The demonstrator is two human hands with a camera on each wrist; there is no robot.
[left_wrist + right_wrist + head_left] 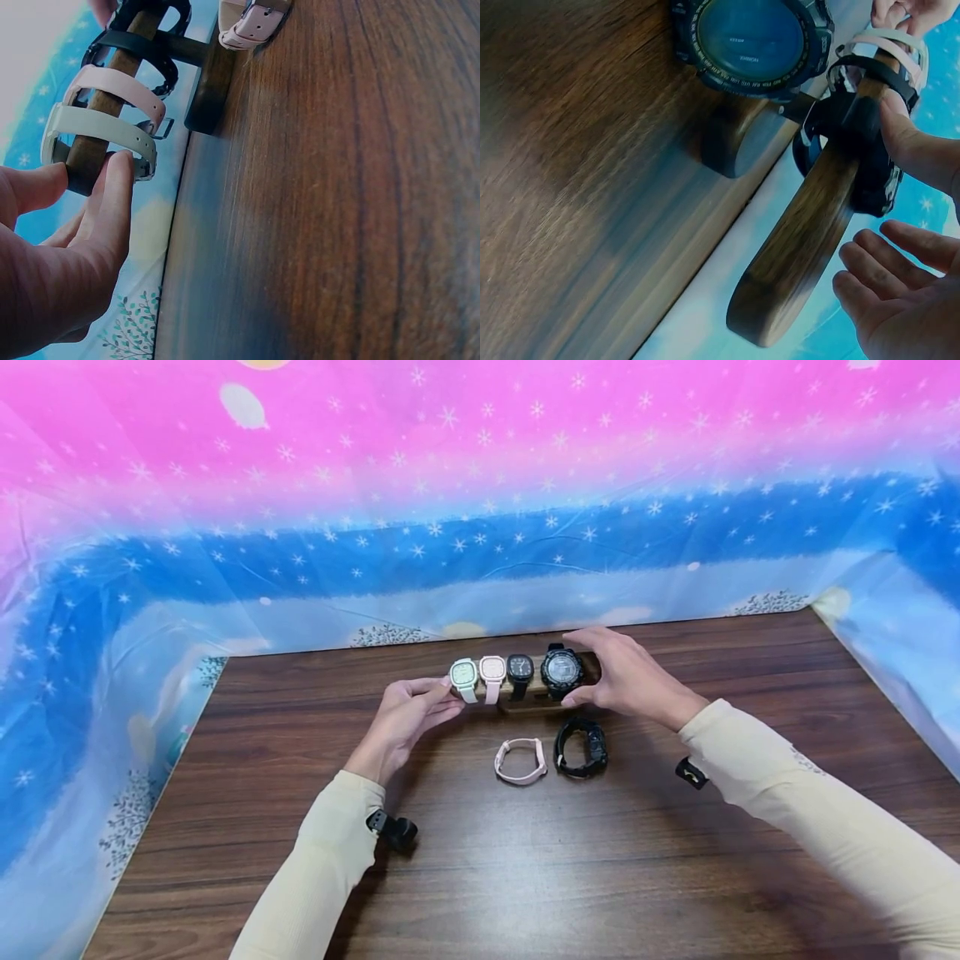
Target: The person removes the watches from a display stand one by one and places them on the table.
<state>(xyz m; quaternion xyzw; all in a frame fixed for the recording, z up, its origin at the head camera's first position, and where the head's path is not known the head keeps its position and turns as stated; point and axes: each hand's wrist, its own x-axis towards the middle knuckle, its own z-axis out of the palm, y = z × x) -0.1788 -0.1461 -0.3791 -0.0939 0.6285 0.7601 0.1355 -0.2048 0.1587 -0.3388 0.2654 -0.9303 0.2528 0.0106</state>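
Observation:
A wooden T-shaped watch stand [791,255] carries a mint-green watch [463,672], a pink watch [492,669], a small black watch [519,667] and a large round black watch [562,669] along its bar. My left hand [401,714] pinches the bar's left end between thumb and fingers, right beside the mint strap. At the other side, my right hand [633,681] spreads around the large black watch. The right wrist view has its thumb [904,135] against that watch's strap, while the other fingers stand apart from it.
In front of the stand, a pink watch [542,768] and a chunky black watch [597,749] stand on edge on the dark wooden table [480,877]. Snowflake-printed cloth [420,535] hangs behind the table's back edge and along its sides.

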